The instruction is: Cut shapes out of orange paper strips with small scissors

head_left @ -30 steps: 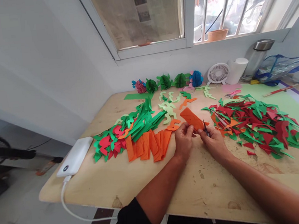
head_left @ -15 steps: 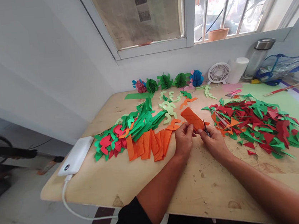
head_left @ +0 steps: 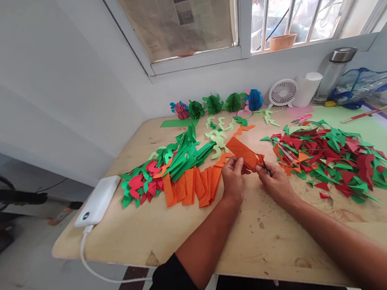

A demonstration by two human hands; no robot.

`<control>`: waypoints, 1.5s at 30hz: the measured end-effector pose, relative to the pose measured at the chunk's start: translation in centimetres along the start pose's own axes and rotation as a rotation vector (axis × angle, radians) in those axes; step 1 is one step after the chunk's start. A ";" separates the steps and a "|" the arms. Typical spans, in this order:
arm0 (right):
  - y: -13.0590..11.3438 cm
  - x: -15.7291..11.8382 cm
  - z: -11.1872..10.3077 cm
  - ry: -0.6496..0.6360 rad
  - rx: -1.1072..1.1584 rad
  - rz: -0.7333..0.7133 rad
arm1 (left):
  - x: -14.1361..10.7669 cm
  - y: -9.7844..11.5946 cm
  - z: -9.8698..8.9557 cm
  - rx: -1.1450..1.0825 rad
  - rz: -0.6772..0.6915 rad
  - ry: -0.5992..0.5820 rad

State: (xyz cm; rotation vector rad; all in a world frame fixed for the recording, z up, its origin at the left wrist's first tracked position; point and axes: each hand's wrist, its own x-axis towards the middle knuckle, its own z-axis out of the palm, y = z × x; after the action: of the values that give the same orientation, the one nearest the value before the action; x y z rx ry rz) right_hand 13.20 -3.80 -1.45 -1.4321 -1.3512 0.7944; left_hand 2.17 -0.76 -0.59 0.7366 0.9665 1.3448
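Note:
My left hand pinches a folded piece of orange paper above the middle of the table. Pencil-like lines show on its face. My right hand is closed around small scissors, whose dark blades meet the right end of the paper; the handles are mostly hidden by my fingers. Left of my left hand lies a row of orange paper strips, with folded green strips behind them. Red and green cut shapes are heaped farther left. Beyond my hands are pale green wavy cutouts.
A large pile of red and green scraps spreads on the right. A white power bank with a cable sits at the left edge. Along the wall stand honeycomb paper turtles, a small fan and a glass bottle.
The orange paper has shifted left and slightly turned in my left hand, its right end now narrower beside the blades. My right hand has stayed nearly in place.

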 end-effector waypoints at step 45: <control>-0.5 0.3 -1.0 0.192 -0.109 -0.058 | -0.5 0.6 0.1 0.248 0.049 -0.110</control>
State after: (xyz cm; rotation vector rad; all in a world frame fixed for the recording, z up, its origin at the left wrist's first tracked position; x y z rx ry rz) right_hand 14.04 -3.75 -0.63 -1.5056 -1.2983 0.5381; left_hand 2.01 -1.22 0.06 1.0176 1.0427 1.2252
